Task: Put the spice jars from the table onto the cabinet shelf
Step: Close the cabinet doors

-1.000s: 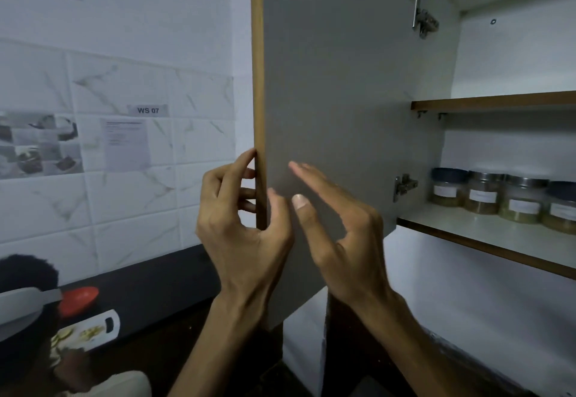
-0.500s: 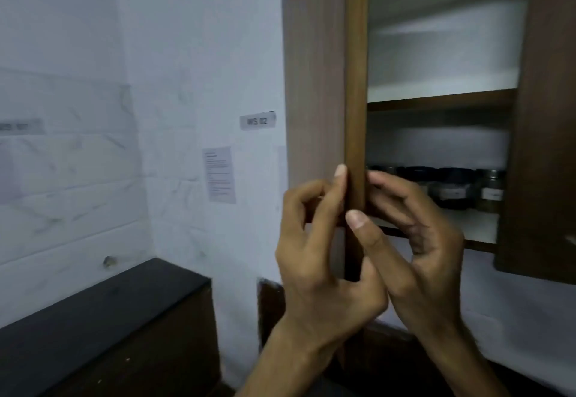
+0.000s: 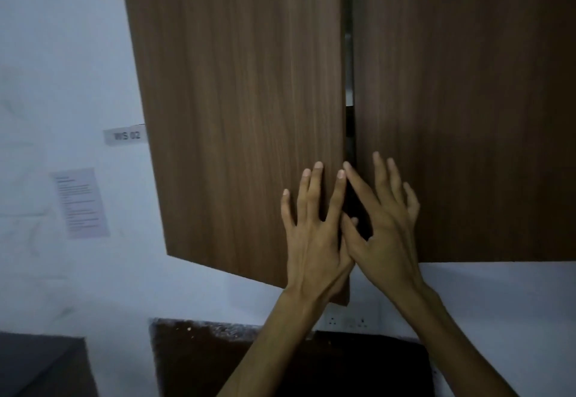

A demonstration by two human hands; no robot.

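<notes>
The brown wooden left cabinet door [image 3: 237,110] stands almost shut, with only a narrow dark gap [image 3: 349,91] between it and the right cabinet door [image 3: 467,110]. My left hand [image 3: 311,234] lies flat on the left door near its free edge, fingers spread. My right hand [image 3: 386,225] rests with spread fingers across the gap and on the right door. Neither hand holds anything. The shelf and the spice jars are hidden behind the doors.
A white wall with a "WS 02" label [image 3: 126,135] and a paper sheet [image 3: 81,203] lies to the left. Below are a dark counter [image 3: 40,362], a dark brown panel [image 3: 218,359] and a wall socket [image 3: 347,322].
The left door swung from wide open to nearly shut. My hands went from gripping its edge to lying flat on the door fronts. The jars on the shelf went out of sight.
</notes>
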